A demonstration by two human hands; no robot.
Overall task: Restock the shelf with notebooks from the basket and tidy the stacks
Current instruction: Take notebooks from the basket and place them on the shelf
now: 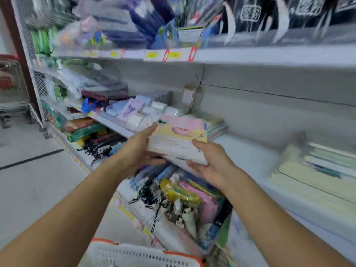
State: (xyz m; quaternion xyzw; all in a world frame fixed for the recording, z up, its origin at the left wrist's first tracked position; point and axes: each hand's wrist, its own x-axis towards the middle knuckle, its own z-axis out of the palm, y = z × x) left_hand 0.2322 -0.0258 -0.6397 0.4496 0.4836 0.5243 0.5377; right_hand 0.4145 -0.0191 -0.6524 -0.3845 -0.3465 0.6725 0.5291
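Notebooks point(179, 139) held over basket point(138, 255) (pouches point(185, 197) between).

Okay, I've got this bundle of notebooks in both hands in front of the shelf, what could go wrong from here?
1. The stack of notebooks is tilted and held only at its ends by the left hand and right hand; loose ones might slide out toward the basket.
2. The small pile behind looks uneven, so setting the stack on it could topple both.
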